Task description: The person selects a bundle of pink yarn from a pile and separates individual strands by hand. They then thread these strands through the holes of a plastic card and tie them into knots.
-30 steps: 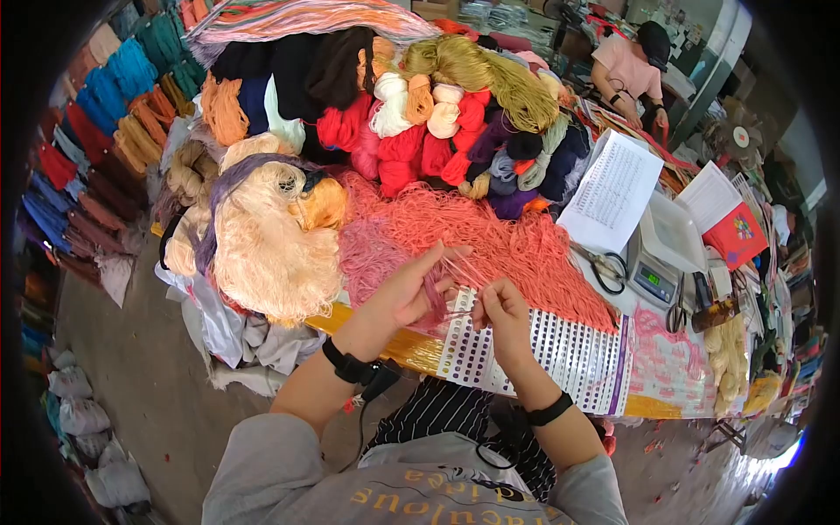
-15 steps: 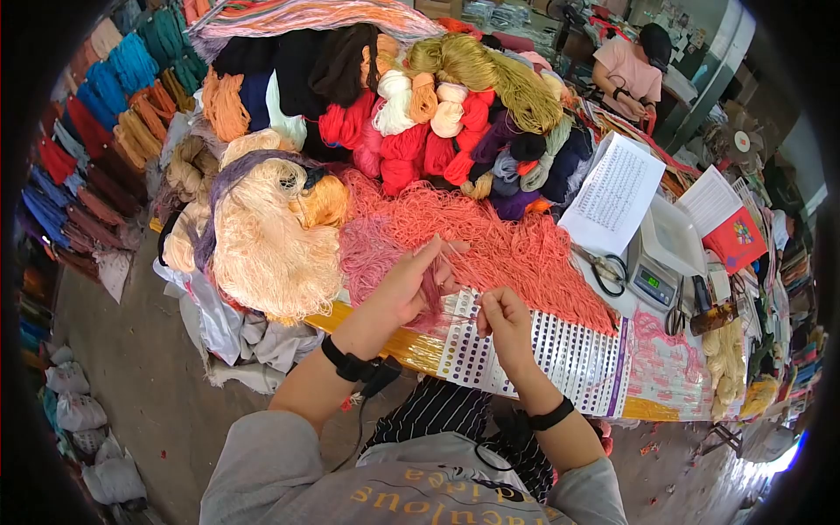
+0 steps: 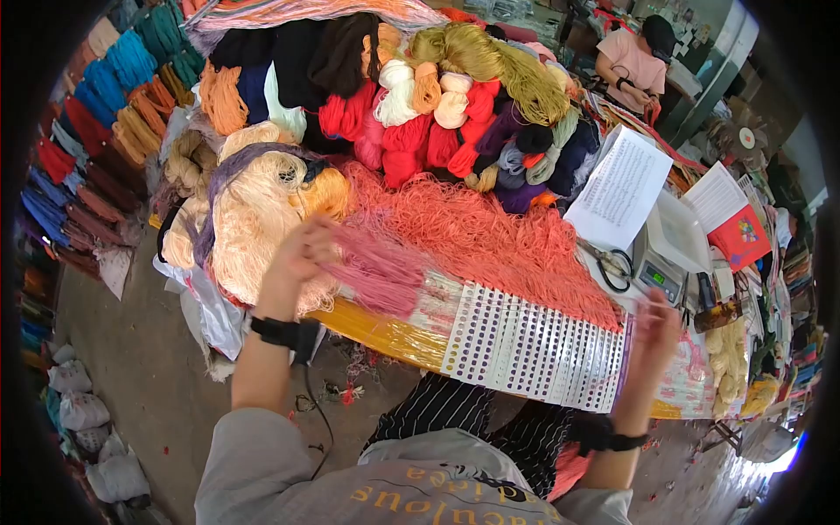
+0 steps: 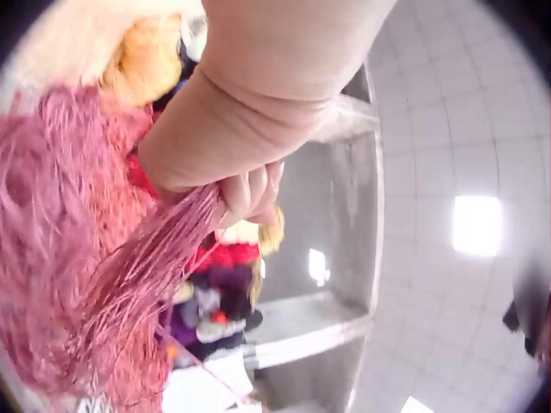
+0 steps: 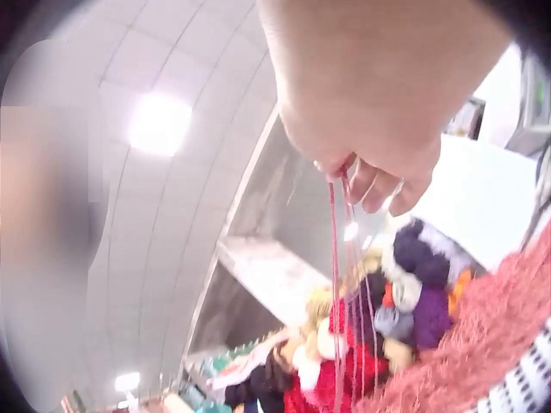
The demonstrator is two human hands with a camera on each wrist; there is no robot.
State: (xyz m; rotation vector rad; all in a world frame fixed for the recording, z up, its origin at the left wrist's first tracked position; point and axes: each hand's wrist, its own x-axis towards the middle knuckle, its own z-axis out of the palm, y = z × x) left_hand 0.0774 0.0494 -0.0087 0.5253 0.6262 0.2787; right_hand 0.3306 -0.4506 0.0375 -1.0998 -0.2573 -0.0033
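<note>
Mauve-pink yarn noted over the worktop, beside coral yarn.
It is clasped by the closed left grip; thin strands are pinched in the right grip, well apart.

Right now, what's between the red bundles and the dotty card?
Loose coral yarn lies between the red bundles and the dotty card, in the head view.

Yarn workshop; hanging skeins and scale show it

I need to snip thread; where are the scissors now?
In the head view, the scissors lie right of centre, between the coral yarn and the digital scale, below the printed sheet.
</note>
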